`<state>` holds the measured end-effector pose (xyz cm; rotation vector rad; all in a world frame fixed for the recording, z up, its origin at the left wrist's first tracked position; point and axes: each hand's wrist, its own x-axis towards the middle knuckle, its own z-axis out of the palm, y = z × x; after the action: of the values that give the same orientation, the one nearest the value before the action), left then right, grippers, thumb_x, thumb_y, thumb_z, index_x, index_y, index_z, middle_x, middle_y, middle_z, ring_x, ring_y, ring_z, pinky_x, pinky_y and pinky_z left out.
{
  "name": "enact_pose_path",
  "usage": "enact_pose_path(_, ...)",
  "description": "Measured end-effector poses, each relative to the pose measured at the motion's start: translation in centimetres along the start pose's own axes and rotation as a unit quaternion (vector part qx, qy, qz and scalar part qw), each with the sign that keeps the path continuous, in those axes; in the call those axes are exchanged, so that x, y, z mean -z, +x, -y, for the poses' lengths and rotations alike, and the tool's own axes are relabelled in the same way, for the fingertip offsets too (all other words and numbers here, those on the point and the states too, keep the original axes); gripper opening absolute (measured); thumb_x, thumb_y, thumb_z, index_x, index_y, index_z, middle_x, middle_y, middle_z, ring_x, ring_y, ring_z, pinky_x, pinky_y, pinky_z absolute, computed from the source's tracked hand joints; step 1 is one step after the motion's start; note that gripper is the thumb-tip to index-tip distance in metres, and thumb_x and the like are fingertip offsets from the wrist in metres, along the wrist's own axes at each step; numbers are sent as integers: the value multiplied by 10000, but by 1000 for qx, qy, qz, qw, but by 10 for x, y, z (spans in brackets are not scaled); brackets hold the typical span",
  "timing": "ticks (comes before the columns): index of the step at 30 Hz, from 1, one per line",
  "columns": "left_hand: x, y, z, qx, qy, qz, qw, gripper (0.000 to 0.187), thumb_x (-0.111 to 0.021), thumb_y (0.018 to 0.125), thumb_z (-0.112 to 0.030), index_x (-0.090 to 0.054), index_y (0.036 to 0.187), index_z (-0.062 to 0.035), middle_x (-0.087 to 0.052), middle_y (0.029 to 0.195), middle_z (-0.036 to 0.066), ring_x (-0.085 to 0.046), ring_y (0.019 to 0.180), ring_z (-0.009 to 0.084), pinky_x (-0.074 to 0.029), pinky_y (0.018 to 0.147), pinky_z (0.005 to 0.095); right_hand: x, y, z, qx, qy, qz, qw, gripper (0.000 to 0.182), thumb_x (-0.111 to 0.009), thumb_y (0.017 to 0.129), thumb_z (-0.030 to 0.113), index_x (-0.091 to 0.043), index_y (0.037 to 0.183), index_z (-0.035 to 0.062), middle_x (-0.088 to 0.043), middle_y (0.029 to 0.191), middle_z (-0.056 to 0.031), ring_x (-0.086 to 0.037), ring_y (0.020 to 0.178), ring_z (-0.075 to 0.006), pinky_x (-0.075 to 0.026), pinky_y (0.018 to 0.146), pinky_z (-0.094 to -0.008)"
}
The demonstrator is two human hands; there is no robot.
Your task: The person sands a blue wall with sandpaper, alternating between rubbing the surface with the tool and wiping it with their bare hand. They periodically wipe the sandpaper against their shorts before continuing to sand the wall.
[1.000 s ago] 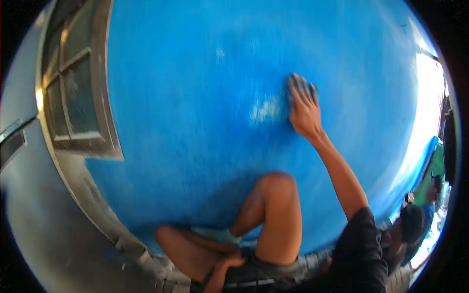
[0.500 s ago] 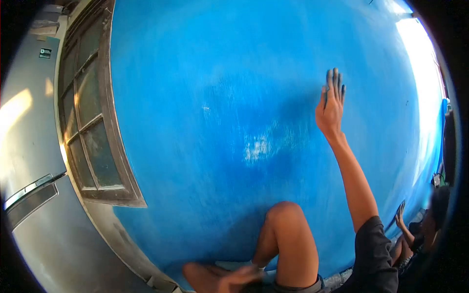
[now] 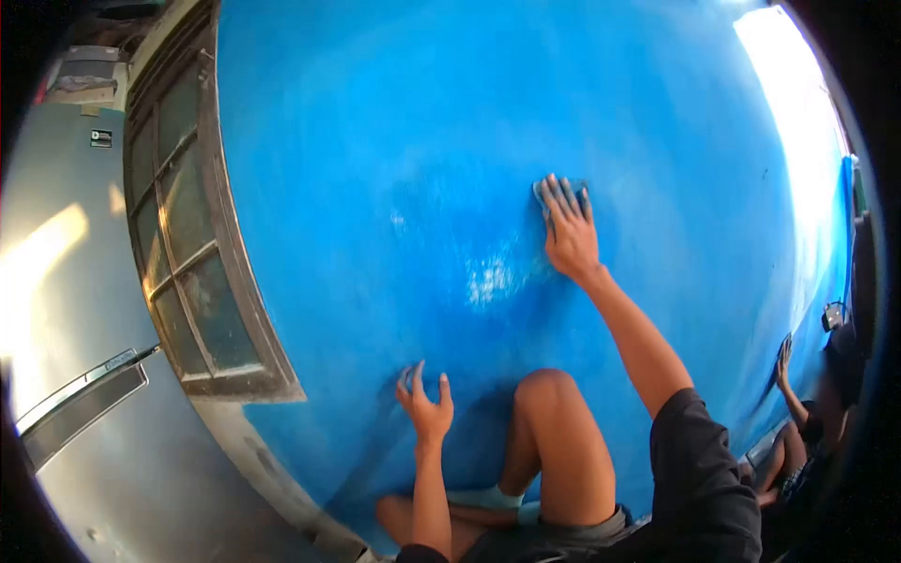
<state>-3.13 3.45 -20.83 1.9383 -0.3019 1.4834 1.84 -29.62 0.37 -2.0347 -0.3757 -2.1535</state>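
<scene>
A blue wall (image 3: 375,122) with a shiny patch near its middle fills the view. My right hand (image 3: 571,225) presses a thin bluish-grey piece (image 3: 580,186) flat on the wall, right of and above that patch; its fingertips are stained dark. Lower left, my left hand (image 3: 427,401) is raised near the wall with fingers apart and curled, holding nothing. Whether its fingertips touch the wall I cannot tell.
At the left are a wooden-framed window (image 3: 246,380) and a grey refrigerator (image 3: 84,300). My bent knee (image 3: 554,413) rises at the bottom. At the far right another person (image 3: 798,413) sits with a hand on the wall.
My right hand has moved left and slightly down across the wall. My left hand has risen from beside my legs toward the wall.
</scene>
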Motion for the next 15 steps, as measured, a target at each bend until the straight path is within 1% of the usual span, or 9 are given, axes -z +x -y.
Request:
enact_pose_path(1, -5, -1, 4, -10, 5, -10, 1000, 541, -707, 926, -301, -558, 1373, -35, -399, 1447, 256, -362, 1349, 426, -313, 1105, 572, 3, 0, 1, 0, 2, 10, 1000, 523, -430, 1026, 133, -386, 1544, 77, -382, 1601, -109, -306, 1502, -293, -148, 1245, -513)
enact_pose_path(4, -13, 3, -4, -31, 24, -76, 996, 564, -726, 901, -310, -569, 1360, -23, -384, 1468, 261, -337, 1368, 450, -303, 1112, 588, 1, -3, 2, -2, 17, 10, 1000, 541, -424, 1017, 110, -362, 1553, 65, -359, 1611, -121, -281, 1511, -309, -126, 1247, -527)
enact_pose_path(6, -11, 10, -9, -28, 50, -52, 997, 596, -743, 878, -320, -567, 1369, -31, -353, 1510, 272, -324, 1380, 480, -291, 1122, 599, 1, -1, 3, 3, 20, 5, 1000, 547, -421, 1014, 103, -354, 1555, 60, -351, 1615, -126, -274, 1514, -315, -121, 1247, -530)
enact_pose_path(7, -9, 19, -13, -29, 49, -61, 996, 596, -743, 878, -320, -567, 1369, -31, -353, 1510, 272, -324, 1380, 480, -291, 1122, 599, 1, -3, 5, -5, 19, 10, 1000, 552, -431, 1014, 118, -350, 1558, 67, -352, 1613, -127, -278, 1513, -312, -122, 1246, -534)
enact_pose_path(9, -7, 40, -20, -70, 47, -72, 994, 561, -737, 878, -325, -601, 1339, -36, -348, 1528, 284, -327, 1387, 494, -290, 1131, 600, -5, 0, 3, -9, 19, 16, 1000, 557, -441, 1014, 133, -346, 1560, 74, -354, 1611, -128, -281, 1512, -310, -122, 1246, -538)
enact_pose_path(10, -5, 52, -24, -67, 47, -73, 994, 561, -737, 878, -325, -601, 1339, -36, -348, 1528, 284, -327, 1387, 494, -290, 1131, 600, -5, 0, 3, -9, 14, 19, 1000, 550, -431, 1024, 136, -340, 1561, 68, -353, 1610, -139, -274, 1514, -315, -119, 1245, -542)
enact_pose_path(12, 0, 89, -33, -111, 92, -85, 986, 494, -727, 880, -325, -648, 1275, -40, -368, 1519, 293, -354, 1372, 499, -303, 1131, 592, -5, 2, 3, -7, 8, 27, 1000, 542, -420, 1033, 139, -334, 1563, 63, -353, 1608, -149, -267, 1517, -321, -117, 1244, -545)
enact_pose_path(14, 7, 125, -38, -155, 94, -79, 980, 438, -714, 887, -318, -677, 1217, -33, -400, 1499, 287, -367, 1368, 490, -319, 1130, 575, -3, 12, 4, -7, 26, 18, 999, 522, -400, 1049, 135, -333, 1560, 49, -352, 1605, -169, -265, 1516, -337, -123, 1238, -556)
enact_pose_path(15, 11, 139, -42, -163, 100, -76, 979, 430, -708, 890, -310, -673, 1220, -36, -407, 1495, 286, -376, 1365, 486, -323, 1129, 568, -1, 17, 8, -22, 34, -14, 999, 517, -391, 1053, 125, -330, 1560, 46, -354, 1604, -173, -272, 1512, -344, -125, 1235, -562)
